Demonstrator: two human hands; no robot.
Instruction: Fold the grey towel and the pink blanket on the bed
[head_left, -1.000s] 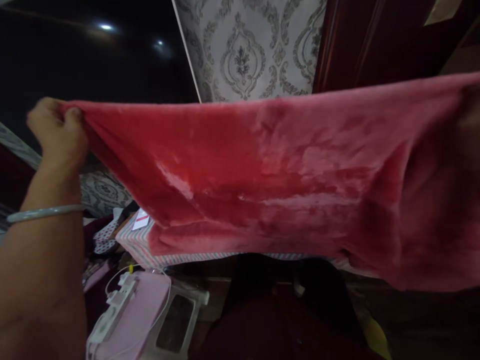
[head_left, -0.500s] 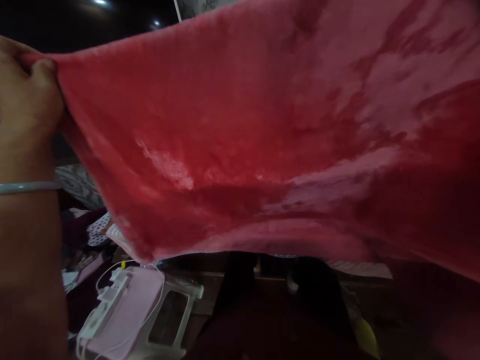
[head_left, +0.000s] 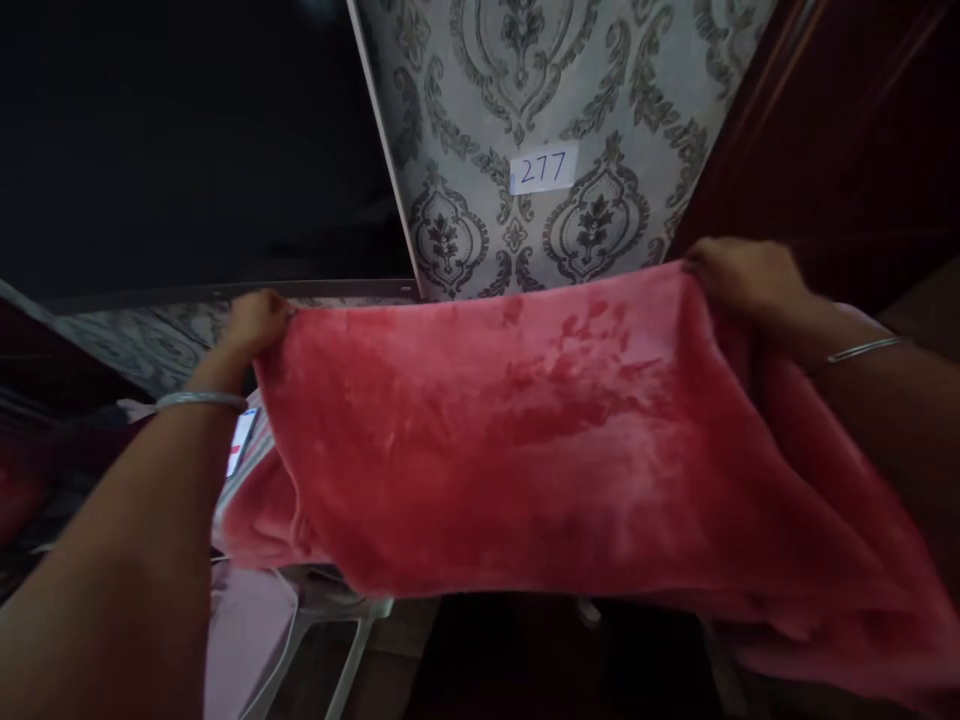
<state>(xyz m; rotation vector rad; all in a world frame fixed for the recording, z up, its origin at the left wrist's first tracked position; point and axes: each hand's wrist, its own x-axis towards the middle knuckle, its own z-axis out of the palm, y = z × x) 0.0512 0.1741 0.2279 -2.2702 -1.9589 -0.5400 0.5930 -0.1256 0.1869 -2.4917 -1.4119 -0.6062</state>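
Observation:
A plush red-pink blanket is stretched between my two hands, its upper edge nearly level. My left hand is closed on the upper left corner. At the upper right, my right hand grips the same edge, and folds of the blanket hang down beneath my right forearm. The lower part of the blanket droops towards my legs and hides most of the surface behind it. Part of it lies lower at the left, beside a phone with a lit screen.
A large dark television screen fills the upper left. Patterned wallpaper behind bears a paper label reading 277. Dark red wood stands at the right. A pale stool and a pink item are below left.
The view has tilted up, showing the wall and television. The blanket is lower and farther from me, and my right hand has come into view gripping it.

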